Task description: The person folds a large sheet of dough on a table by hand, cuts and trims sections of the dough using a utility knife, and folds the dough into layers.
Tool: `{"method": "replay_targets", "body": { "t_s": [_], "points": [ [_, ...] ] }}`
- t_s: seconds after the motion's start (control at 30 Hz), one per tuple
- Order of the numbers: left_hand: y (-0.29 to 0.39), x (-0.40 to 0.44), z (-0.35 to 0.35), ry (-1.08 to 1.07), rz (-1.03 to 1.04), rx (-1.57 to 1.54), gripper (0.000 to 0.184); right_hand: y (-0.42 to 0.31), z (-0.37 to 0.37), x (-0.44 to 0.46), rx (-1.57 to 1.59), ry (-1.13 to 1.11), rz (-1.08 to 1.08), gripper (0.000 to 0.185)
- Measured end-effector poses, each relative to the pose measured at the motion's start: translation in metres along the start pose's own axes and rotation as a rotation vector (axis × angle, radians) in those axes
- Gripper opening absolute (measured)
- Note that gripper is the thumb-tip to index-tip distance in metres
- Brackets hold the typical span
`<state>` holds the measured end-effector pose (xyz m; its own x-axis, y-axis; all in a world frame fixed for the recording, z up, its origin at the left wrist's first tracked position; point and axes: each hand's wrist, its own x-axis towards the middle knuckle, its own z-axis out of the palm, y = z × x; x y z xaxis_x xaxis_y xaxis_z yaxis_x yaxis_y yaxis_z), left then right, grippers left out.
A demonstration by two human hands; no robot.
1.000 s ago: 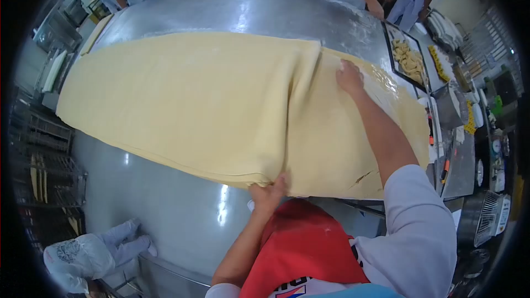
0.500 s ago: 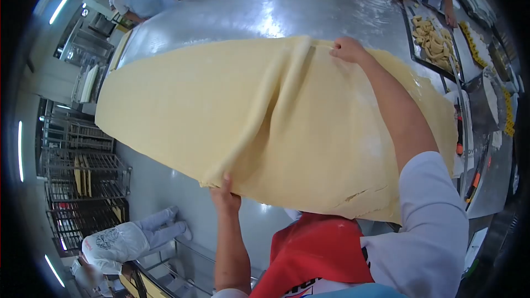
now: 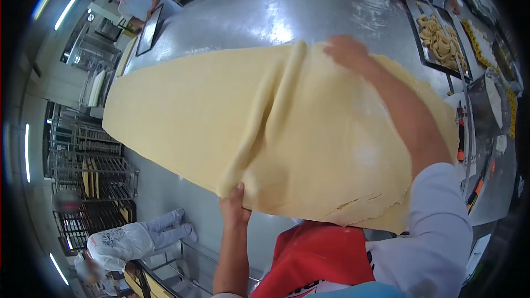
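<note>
A very large pale yellow dough sheet (image 3: 182, 105) lies across the metal table (image 3: 232, 16), with a raised fold running from its far edge down to its near edge. At the near edge, by the lower end of the fold, my left hand (image 3: 234, 203) grips the dough with the thumb on top. My right hand (image 3: 345, 52) is at the far edge, right of the fold; it is blurred, and its fingers cannot be made out clearly. Cracks show in the dough near my red apron (image 3: 323, 254).
A black-rimmed tray (image 3: 422, 49) of dough pieces stands at the far right, near a person's hands. Another person at the far left is beside a dark tray (image 3: 149, 30). Orange-handled tools (image 3: 476, 190) lie at right. A person (image 3: 130, 243) and racks (image 3: 94, 160) are at lower left.
The left hand took the near edge leftward, and the fold's lower part shifted with it. The right hand moved to the far edge. A dark tray has appeared at the far left.
</note>
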<state>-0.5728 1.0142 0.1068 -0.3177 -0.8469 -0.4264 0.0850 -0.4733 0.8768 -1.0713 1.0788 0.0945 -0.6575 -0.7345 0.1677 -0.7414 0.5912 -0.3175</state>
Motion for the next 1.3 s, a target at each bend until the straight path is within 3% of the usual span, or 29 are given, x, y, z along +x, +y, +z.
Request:
{"method": "replay_targets", "body": {
  "t_s": [0.03, 0.1, 0.17, 0.27, 0.43, 0.5, 0.53, 0.6, 0.63, 0.7, 0.8, 0.93, 1.0, 1.07, 1.13, 1.23, 1.3],
  "points": [
    [0.008, -0.017, 0.008, -0.022, -0.064, -0.075, 0.045, 0.029, -0.001, 0.003, 0.006, 0.161, -0.083, 0.042],
    [-0.004, -0.032, 0.013, -0.029, -0.122, -0.176, 0.044, 0.052, -0.068, 0.012, -0.132, -0.152, -0.124, 0.046],
    [-0.032, -0.04, 0.004, -0.025, -0.444, -0.418, 0.037, 0.071, -0.077, 0.014, -0.174, -0.202, -0.063, 0.045],
    [-0.084, -0.035, 0.005, 0.018, -0.549, -0.284, 0.03, 0.093, -0.063, 0.013, -0.18, -0.269, 0.066, 0.044],
    [-0.076, -0.032, -0.005, -0.104, -0.499, -0.141, 0.029, 0.098, -0.006, 0.012, -0.194, -0.306, 0.153, 0.041],
    [-0.077, -0.027, -0.015, -0.075, -0.459, -0.338, 0.033, 0.085, 0.002, 0.017, -0.335, -0.303, 0.218, 0.045],
    [-0.075, -0.026, -0.013, -0.079, -0.458, -0.346, 0.033, 0.071, 0.008, 0.017, -0.37, -0.258, 0.131, 0.048],
    [-0.067, -0.029, -0.008, -0.072, -0.518, -0.706, 0.043, 0.025, 0.017, 0.016, -0.283, -0.251, 0.034, 0.054],
    [-0.063, -0.031, -0.001, -0.072, -0.515, -0.707, 0.043, -0.005, 0.015, 0.018, -0.16, -0.287, 0.021, 0.057],
    [-0.055, -0.031, 0.015, -0.009, -0.447, -0.675, 0.047, -0.038, 0.034, 0.028, -0.037, -0.243, -0.212, 0.057],
    [-0.061, -0.013, 0.006, -0.068, -0.417, -0.647, 0.041, -0.064, 0.08, 0.06, -0.087, -0.238, -0.308, 0.068],
    [-0.079, -0.03, -0.017, 0.168, -0.357, -0.566, 0.039, -0.093, 0.122, 0.067, -0.19, -0.377, -0.309, 0.072],
    [-0.083, -0.034, -0.003, 0.14, -0.189, -0.369, 0.037, -0.09, 0.108, 0.07, -0.307, -0.367, -0.278, 0.071],
    [-0.081, -0.03, -0.006, 0.169, -0.255, -0.458, 0.037, -0.105, 0.114, 0.063, -0.366, -0.434, -0.304, 0.07],
    [-0.078, -0.028, -0.008, 0.168, -0.297, -0.548, 0.037, -0.128, 0.111, 0.043, -0.339, -0.379, -0.545, 0.068],
    [-0.08, -0.041, -0.007, 0.165, -0.231, -0.429, 0.037, -0.192, 0.111, -0.007, -0.427, -0.488, -0.744, 0.069],
    [-0.08, -0.048, -0.011, 0.124, -0.246, -0.405, 0.035, -0.211, 0.13, -0.047, -0.31, -0.48, -0.89, 0.07]
  ]
}}
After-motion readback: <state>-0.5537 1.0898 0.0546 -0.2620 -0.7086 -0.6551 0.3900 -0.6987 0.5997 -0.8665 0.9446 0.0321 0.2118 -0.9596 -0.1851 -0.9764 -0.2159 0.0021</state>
